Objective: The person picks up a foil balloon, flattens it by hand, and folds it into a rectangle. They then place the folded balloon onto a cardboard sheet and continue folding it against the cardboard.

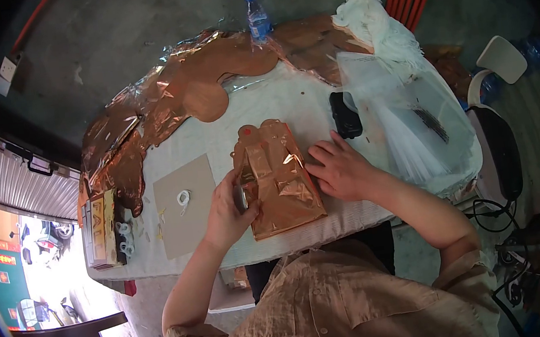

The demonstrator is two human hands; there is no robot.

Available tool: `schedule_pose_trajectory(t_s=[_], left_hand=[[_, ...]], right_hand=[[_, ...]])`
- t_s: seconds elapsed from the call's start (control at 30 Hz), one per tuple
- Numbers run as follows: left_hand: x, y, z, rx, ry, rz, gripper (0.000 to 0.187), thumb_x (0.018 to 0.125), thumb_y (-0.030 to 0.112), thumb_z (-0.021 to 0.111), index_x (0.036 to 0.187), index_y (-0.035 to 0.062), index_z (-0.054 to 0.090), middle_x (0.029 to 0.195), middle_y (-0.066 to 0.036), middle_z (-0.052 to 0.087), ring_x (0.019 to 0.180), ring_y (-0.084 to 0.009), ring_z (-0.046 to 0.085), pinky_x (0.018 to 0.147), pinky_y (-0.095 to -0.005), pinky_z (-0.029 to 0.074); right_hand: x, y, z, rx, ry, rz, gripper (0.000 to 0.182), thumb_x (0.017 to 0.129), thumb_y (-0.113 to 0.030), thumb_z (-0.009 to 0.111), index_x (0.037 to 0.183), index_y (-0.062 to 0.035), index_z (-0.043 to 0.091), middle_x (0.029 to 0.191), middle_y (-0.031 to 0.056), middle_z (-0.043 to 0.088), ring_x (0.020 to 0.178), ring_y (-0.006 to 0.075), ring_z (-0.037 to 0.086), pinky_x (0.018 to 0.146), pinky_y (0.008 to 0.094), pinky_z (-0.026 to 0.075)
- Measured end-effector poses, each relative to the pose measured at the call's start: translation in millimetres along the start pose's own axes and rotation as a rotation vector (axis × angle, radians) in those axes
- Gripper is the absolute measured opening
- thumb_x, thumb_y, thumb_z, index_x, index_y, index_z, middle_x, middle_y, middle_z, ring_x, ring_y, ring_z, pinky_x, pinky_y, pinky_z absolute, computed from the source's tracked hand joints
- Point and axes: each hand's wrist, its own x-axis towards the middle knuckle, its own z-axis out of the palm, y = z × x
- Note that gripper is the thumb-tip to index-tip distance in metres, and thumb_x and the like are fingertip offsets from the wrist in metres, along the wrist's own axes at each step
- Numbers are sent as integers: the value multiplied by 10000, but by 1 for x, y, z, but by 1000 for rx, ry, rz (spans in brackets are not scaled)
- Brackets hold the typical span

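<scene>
A shiny copper-coloured foil packet point(276, 191) lies in front of me on the cloth-covered table, with a small red mark near its top left and a red strip along its right edge. Around its left edge is my left hand point(227, 209), the thumb resting on top and the fingers at the side. My right hand point(344, 168) lies on the cloth at the packet's right edge, fingers spread and the tips close to or touching it. Left of the packet, a grey card point(197, 225) carries a small white coil of string or band point(184, 198).
Copper foil sheets point(200, 64) cover the far edge, with a water bottle point(257, 18) there. A black phone point(346, 114), clear plastic bags point(405, 134) and white cloth point(376, 22) are on the right. Stacked boxes point(100, 229) stand at left; a chair point(501, 144) is at right.
</scene>
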Motion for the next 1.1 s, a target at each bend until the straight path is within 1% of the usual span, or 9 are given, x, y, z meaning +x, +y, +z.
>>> schedule_pose_trajectory(t_s=[0.2, 0.33, 0.43, 0.5, 0.53, 0.6, 0.7, 0.9, 1.1], left_hand=[[-1, -3, 0, 11, 10, 21, 752, 728, 135, 771, 1357, 39, 372, 1226, -190, 548, 1137, -372, 519, 980, -430, 427], [0, 0, -1, -14, 4, 21, 746, 731, 138, 769, 1354, 33, 373, 1221, -195, 550, 1132, -378, 523, 979, -432, 427], [0, -3, 1, 23, 19, 32, 741, 732, 140, 767, 1350, 27, 375, 1219, -196, 552, 1128, -379, 526, 976, -433, 428], [0, -5, 1, -7, 29, 54, 737, 733, 142, 765, 1348, 22, 377, 1220, -195, 553, 1131, -378, 526, 977, -432, 428], [0, -3, 1, -9, 32, 53, 737, 733, 142, 765, 1348, 22, 377, 1220, -195, 553, 1131, -378, 526, 977, -432, 428], [0, 0, -2, 12, 6, 29, 730, 736, 77, 732, 1365, 35, 364, 1265, -191, 536, 1186, -352, 517, 1004, -404, 420], [0, 1, -1, 19, 13, 30, 728, 738, 75, 733, 1364, 30, 363, 1254, -197, 543, 1176, -353, 525, 995, -404, 428], [1, -9, 3, -38, 34, 64, 739, 722, 135, 767, 1347, 31, 387, 1182, -182, 571, 1117, -370, 534, 964, -433, 435], [4, -9, 2, -137, -3, 37, 735, 715, 118, 759, 1346, 31, 390, 1174, -192, 576, 1114, -382, 536, 967, -447, 428]], right_hand=[[5, 11, 6, 284, 156, -4, 305, 819, -264, 622, 1045, -60, 638, 1102, 137, 512, 1138, 320, 466, 1011, 490, 362], [11, 14, 4, 384, 31, 87, 293, 838, -257, 632, 1016, -25, 653, 1176, 148, 510, 1097, 323, 470, 944, 421, 387], [21, 26, 13, 497, 184, 87, 270, 876, -261, 632, 963, -9, 669, 989, 106, 585, 947, 241, 559, 842, 355, 441], [36, 34, 9, 813, -151, 473, 284, 893, -273, 647, 877, 7, 691, 767, 47, 619, 735, 143, 588, 693, 292, 465], [40, 33, 8, 811, -154, 471, 284, 893, -273, 647, 877, 7, 691, 767, 47, 619, 735, 143, 588, 693, 292, 465], [48, 32, 9, 956, -133, 479, 343, 854, -299, 677, 762, 31, 679, 590, 86, 616, 548, 189, 597, 527, 305, 436], [59, 33, 13, 971, -137, 469, 279, 819, -243, 697, 747, 26, 687, 596, 51, 623, 506, 122, 570, 486, 279, 429], [65, 32, 5, 1028, -242, 615, 125, 754, -133, 714, 738, -12, 687, 616, 46, 641, 466, 88, 558, 419, 247, 419], [69, 27, 5, 931, -276, 618, 124, 730, -70, 707, 777, 11, 625, 653, 74, 645, 494, 128, 598, 439, 265, 448]])
